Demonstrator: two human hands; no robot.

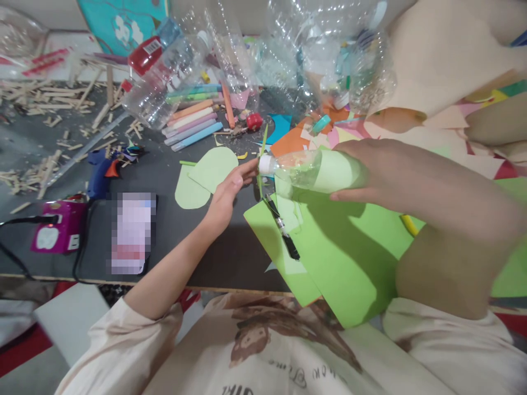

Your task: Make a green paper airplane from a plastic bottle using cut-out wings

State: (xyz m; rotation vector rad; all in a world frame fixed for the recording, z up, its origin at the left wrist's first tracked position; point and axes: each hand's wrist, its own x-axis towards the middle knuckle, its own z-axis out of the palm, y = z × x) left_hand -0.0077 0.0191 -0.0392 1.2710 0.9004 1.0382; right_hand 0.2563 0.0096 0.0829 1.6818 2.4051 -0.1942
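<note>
My right hand [364, 167] is wrapped around a small clear plastic bottle [294, 167] lying on its side. Pale green paper [338, 169] covers the bottle's lower part, and its white cap [265, 164] points left. My left hand [228, 197] has its fingers stretched out, their tips at the cap; whether they press on it I cannot tell. A thin green strip [264, 144] stands just behind the cap. Two pale green rounded paper pieces [212, 169] overlap beside my left hand. Below the bottle, a black pen [284, 230] lies on bright green sheets [349, 263].
At the left are a phone [132, 233], a purple box [57, 227] with a cable and a blue glue gun [99, 173]. Small wooden sticks [45, 96] are scattered behind. Colored pens [193, 123], clear plastic bottles [304, 55] and paper scraps [290, 137] fill the back.
</note>
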